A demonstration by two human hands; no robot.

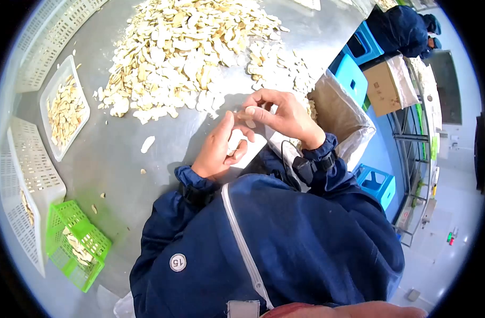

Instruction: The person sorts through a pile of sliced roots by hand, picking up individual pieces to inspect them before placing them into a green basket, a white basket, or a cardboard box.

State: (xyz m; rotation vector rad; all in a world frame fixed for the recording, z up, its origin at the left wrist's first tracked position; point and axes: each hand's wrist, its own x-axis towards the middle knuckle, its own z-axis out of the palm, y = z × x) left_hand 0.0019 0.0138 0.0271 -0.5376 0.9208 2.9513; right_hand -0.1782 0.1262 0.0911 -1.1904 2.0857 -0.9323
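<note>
Head view: watching remotely, I take the big pile of pale slices (173, 58) on the metal table (126, 185) as my landmark.
White baskets (46, 53): far left of the pile, at the table's edge, probably so they don't crowd the working surface.
White tray (60, 153): left of the pile, slices spread inside; its low walls likely keep them together.
Green basket (91, 238): left of the pile and nearer the wearer, tilted in my view, a few slices inside.
Lone slice (147, 144): just on the wearer's side of the pile, lying flat.
Left hand (217, 148): on the wearer's side of the pile, fingers curled around pale slices (235, 139); I judge the cupped palm keeps loose pieces from slipping.
Right hand (287, 116): beside the pile's near right corner, thumb and forefinger narrow and close to the left fingertips. A pinch would suit thin pieces, but I cannot tell whether it grips one.
Smaller heap (279, 66): just right of the pile, set somewhat apart, perhaps to keep two lots distinct.
Lined box (348, 130): right of the pile, beyond the right hand; the liner presumably keeps contents off its walls.
Blue stool (375, 183): well right of the pile, on the wearer's side, off the table.
</note>
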